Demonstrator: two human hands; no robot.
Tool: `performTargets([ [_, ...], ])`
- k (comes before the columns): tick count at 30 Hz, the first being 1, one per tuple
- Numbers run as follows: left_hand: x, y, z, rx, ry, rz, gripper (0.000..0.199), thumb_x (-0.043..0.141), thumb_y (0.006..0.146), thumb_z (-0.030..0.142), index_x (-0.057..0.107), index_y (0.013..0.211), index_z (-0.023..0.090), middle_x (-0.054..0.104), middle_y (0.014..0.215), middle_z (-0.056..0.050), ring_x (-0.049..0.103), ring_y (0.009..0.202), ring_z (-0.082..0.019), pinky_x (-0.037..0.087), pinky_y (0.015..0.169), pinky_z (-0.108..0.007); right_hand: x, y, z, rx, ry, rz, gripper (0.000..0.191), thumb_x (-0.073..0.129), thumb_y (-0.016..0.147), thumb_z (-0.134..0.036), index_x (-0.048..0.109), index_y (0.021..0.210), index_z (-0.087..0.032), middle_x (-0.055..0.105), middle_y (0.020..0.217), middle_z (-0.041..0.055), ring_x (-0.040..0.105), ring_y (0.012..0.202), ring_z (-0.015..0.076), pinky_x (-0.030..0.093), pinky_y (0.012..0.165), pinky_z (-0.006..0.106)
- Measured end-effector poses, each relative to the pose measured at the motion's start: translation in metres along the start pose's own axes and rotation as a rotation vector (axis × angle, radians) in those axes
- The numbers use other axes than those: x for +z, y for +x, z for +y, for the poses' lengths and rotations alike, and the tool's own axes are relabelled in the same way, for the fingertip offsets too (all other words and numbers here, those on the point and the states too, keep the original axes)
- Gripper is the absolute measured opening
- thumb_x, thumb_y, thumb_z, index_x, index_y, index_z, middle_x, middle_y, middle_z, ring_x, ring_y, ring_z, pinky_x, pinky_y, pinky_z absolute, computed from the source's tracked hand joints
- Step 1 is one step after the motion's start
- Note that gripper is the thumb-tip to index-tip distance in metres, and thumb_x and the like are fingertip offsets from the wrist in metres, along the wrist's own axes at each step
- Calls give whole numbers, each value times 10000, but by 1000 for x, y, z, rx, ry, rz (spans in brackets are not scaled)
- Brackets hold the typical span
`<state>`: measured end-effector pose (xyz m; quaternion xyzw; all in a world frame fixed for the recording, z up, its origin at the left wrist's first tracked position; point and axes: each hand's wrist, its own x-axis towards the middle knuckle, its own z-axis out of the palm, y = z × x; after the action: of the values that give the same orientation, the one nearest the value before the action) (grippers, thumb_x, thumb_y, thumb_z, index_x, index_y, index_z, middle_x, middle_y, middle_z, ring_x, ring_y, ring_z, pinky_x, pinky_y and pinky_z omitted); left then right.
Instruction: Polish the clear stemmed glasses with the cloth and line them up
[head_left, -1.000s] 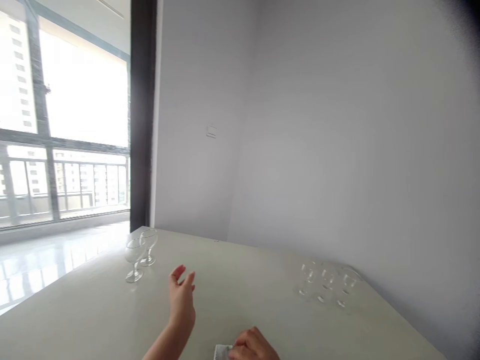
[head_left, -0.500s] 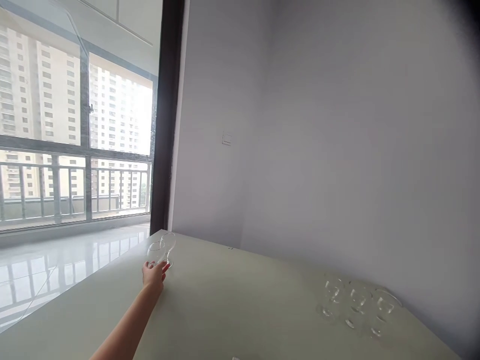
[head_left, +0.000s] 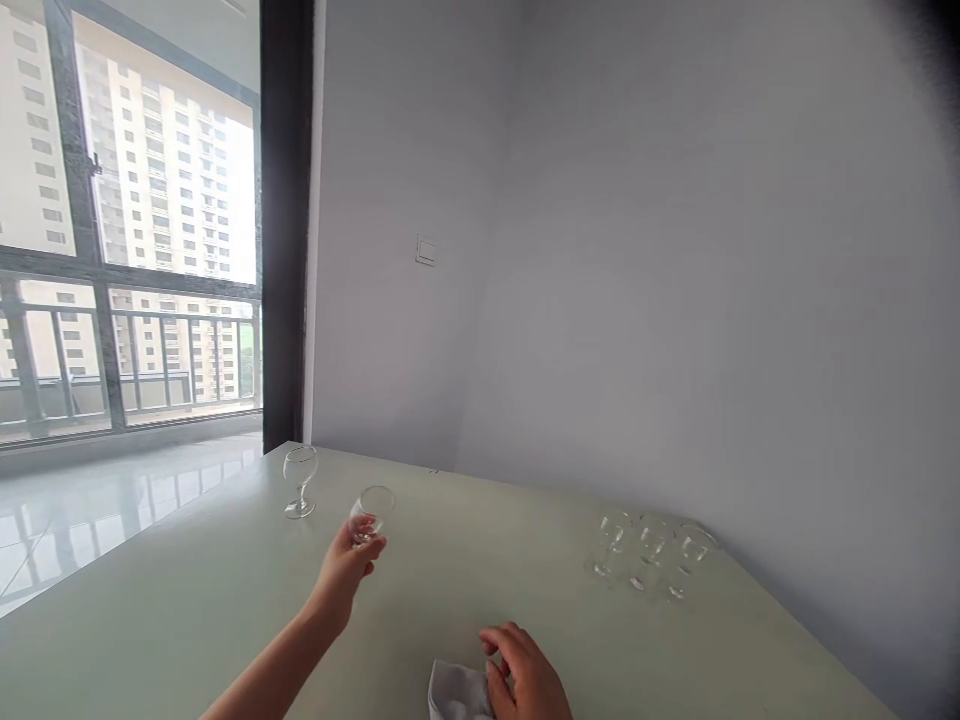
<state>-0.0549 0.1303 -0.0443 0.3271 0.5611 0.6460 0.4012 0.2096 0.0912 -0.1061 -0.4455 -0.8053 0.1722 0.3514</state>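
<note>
My left hand (head_left: 355,560) grips a clear stemmed glass (head_left: 375,508) low on its bowl or stem, with the bowl upward, over the left part of the table. Behind it to the left, another stemmed glass (head_left: 301,468) stands upright near the table's far left corner. At the bottom centre, my right hand (head_left: 523,672) has its fingers curved and apart, nothing visible between them. Just left of that hand lies a folded white cloth (head_left: 459,690), partly cut off by the frame edge; whether the thumb touches it is unclear.
Three clear stemmed glasses (head_left: 652,540) stand in a row on the right side of the pale green table (head_left: 247,600). A grey wall (head_left: 637,300) with a light switch (head_left: 426,250) borders the table's far side. Windows stand beyond the left edge.
My left hand has taken one glass from beside the other and moved it right and nearer. My right hand has come into view, and the cloth shows more. The view has shifted right.
</note>
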Motion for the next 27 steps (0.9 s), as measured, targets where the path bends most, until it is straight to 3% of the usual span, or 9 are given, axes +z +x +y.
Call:
performTargets([
  [2,23,-23,-5,-5,8,-110,341,663,585,232,577,914,198,528,699,46,489,564,-90,396,520,-215,-7,7,-6,71,-121,-117,291,567,661,-179,662,933,-217,646,905,83,573,859,260,442,729,332],
  [5,50,-45,-12,-13,11,-210,361,639,557,265,569,903,194,510,682,44,466,528,-93,370,497,-224,-14,16,-18,147,-115,-258,174,622,555,-130,658,716,-187,638,844,76,542,859,268,400,747,345],
  [9,64,-54,-11,14,32,-243,358,589,577,287,538,920,197,482,691,47,436,530,-89,353,508,-224,-44,27,-28,235,280,-71,62,543,646,-188,484,627,-187,486,637,-23,460,637,137,356,616,248],
  [12,65,-54,-3,62,72,-267,358,583,598,304,527,935,196,477,662,51,431,550,-103,349,523,-226,-77,33,-30,331,563,42,287,544,728,-424,377,631,-211,315,559,-78,297,495,89,250,466,215],
  [15,66,-55,2,132,124,-281,361,584,595,313,518,932,200,491,667,53,411,540,-106,335,519,-228,-97,32,-27,490,763,86,378,600,706,-499,367,632,-211,327,555,-79,297,494,83,246,454,208],
  [18,70,-61,-2,200,183,-272,353,583,598,296,516,933,209,488,659,63,385,515,-105,320,515,-233,-95,23,-20,609,938,145,384,659,674,-449,362,620,-212,357,544,-77,337,498,85,296,468,207],
  [21,72,-68,-14,282,323,-230,361,539,668,300,497,1019,222,546,749,32,460,574,-132,386,598,-267,-87,15,-14,644,982,213,399,711,615,-406,365,587,-210,353,512,-81,328,471,78,276,437,198],
  [24,71,-73,-26,393,486,-186,322,453,764,319,461,1074,234,576,932,-24,547,692,-160,435,693,-318,-83,10,-21,625,1085,238,401,713,606,-438,382,609,-212,364,501,-79,319,439,75,236,400,194],
  [27,69,-75,-34,503,583,-155,276,400,814,312,451,1078,248,558,1050,-48,576,742,-165,458,712,-343,-76,7,-40,530,1003,266,405,690,634,-497,402,633,-213,367,473,-81,315,401,72,229,376,190],
])
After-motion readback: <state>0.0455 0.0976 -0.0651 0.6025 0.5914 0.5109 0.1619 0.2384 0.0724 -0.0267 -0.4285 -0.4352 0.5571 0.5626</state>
